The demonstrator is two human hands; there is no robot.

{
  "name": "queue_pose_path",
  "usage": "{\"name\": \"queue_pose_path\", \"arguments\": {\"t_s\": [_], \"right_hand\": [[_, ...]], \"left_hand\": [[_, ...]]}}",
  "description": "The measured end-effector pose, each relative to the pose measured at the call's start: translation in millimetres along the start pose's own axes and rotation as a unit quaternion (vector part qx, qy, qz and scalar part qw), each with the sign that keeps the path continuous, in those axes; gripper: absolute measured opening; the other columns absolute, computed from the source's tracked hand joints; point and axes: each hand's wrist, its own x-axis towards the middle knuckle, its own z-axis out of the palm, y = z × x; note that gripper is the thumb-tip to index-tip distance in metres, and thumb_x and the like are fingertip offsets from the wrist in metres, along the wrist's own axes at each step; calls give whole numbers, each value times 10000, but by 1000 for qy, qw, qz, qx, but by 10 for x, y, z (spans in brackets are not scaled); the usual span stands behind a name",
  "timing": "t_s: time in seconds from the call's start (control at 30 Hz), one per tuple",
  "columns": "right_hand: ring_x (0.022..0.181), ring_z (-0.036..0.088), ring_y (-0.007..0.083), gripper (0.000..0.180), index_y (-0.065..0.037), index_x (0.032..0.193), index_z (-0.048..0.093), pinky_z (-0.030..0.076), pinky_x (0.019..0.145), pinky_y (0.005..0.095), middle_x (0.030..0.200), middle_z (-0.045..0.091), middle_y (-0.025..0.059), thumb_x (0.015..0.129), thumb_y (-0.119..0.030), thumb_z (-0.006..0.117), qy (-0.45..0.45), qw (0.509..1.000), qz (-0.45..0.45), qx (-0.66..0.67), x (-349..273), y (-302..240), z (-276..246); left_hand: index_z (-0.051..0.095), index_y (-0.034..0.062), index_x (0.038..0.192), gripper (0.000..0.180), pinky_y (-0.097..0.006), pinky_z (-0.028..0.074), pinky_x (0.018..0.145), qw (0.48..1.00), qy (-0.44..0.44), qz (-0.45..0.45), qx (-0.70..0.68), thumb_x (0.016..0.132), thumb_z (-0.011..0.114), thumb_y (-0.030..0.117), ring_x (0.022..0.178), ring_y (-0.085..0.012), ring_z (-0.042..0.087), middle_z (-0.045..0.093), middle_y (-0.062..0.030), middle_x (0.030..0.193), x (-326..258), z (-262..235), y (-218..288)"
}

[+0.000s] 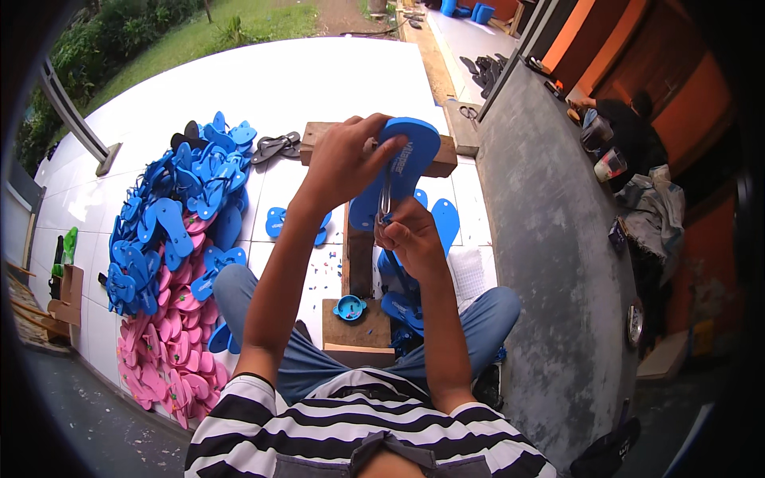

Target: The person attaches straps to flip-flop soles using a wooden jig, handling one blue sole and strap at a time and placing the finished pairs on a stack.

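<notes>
My left hand [347, 159] grips a blue flip-flop sole [416, 147] by its upper left edge, with the thumb pressed on its printed face. The sole is held up, tilted, above a wooden stand [361, 263]. Just below it, my right hand [413, 239] is closed around a slim silver metal tool [386, 190] that lies along the sole's face. A small blue bit shows at the right fingertips, and a dark strip runs down from that hand. What the tool grips, if anything, I cannot make out.
To the left lie heaps of blue flip-flops [169, 219] and pink flip-flops [171, 350]. A small blue bowl [350, 308] sits on the wooden base between my legs. Black sandals [276, 148] lie beyond. On the right, a person [625, 131] sits past a grey ledge [550, 239].
</notes>
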Motion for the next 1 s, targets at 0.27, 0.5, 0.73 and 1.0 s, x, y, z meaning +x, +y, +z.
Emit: {"name": "queue_pose_path", "arguments": {"t_s": [0.27,0.5,0.73,1.0], "right_hand": [[572,474,100,98,-66,905,590,357,529,247,714,561,28,939,-130,656,29,995,89,-27,159,-41,-204],[1039,610,238,329,-43,1165,611,483,917,380,1146,621,109,898,-202,720,222,808,-208,-505,-316,-405,190],[1127,593,173,479,-58,1357,542,485,959,316,1257,612,98,924,-185,702,49,963,-43,-262,312,-521,195],[951,618,117,360,-9,1199,613,503,804,276,1058,669,81,947,-257,679,217,947,-30,-235,-197,-115,426]], "left_hand": [[697,19,957,195,-290,460,665,986,56,21,-157,846,752,170,740,-147,598,685,-80,856,-365,57,89],[601,28,1172,318,-282,498,785,943,26,-58,-326,1035,538,308,892,-123,627,680,-95,948,-722,85,244],[606,31,1176,398,-267,485,829,899,10,-43,-437,1033,530,394,957,-105,594,661,-59,1012,-493,295,236],[640,7,1006,375,-242,458,631,918,78,-92,-378,992,614,381,741,-63,550,640,-31,791,-935,398,496]]}}
